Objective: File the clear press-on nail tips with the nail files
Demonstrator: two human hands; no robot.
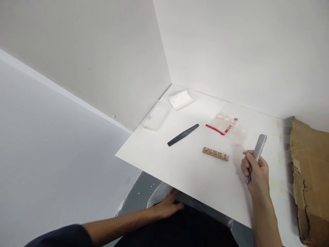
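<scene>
My right hand (255, 171) is raised over the right side of the white table. It is closed around a grey flat bar with rounded ends, which looks like a nail file (260, 144) and points up and away. A small clear piece seems to show at a fingertip, too small to name. To the left of this hand lies a brown strip (215, 154) bearing several small clear and shiny pieces. My left hand (168, 207) rests on my lap below the table's front edge, thumb apart, holding nothing visible; the edge partly hides its fingers.
A black nail file (183, 134) lies mid-table. Behind it are a clear bag with red strips (223, 122), a packet of white sheets (180, 99) and a translucent case (155, 117). Worn cardboard (312, 178) stands at the right. White walls bound the table (164, 164) behind.
</scene>
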